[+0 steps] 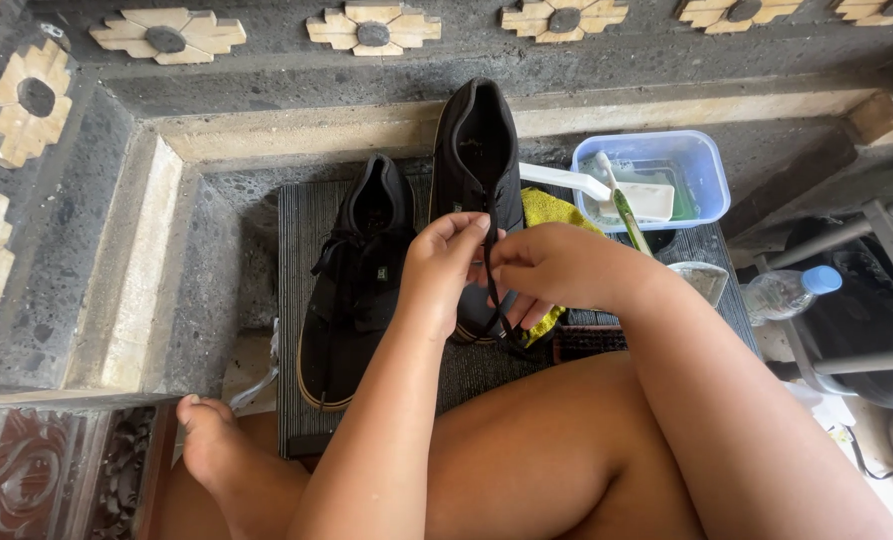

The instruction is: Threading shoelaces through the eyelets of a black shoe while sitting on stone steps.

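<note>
Both hands meet over the dark mat (306,300), edge to edge. Left hand (444,262) pinches a black lace (489,255) between thumb and fingertips; right hand (556,265) grips the same lace, fingers curled narrow. Lace runs from the upright black shoe (478,150). 2nd shoe (361,270) lies just beside it, left. Clear tub (686,165) sits right, near the stone ledge (146,260).

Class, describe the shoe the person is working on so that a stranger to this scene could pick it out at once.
Start at the dark ribbed mat on the stone floor, where two black shoes lie side by side. Take the right shoe, which reaches further from the person, beside a yellow cloth. Unlike the laced left shoe, its black lace is pinched between the left hand and right hand.
</note>
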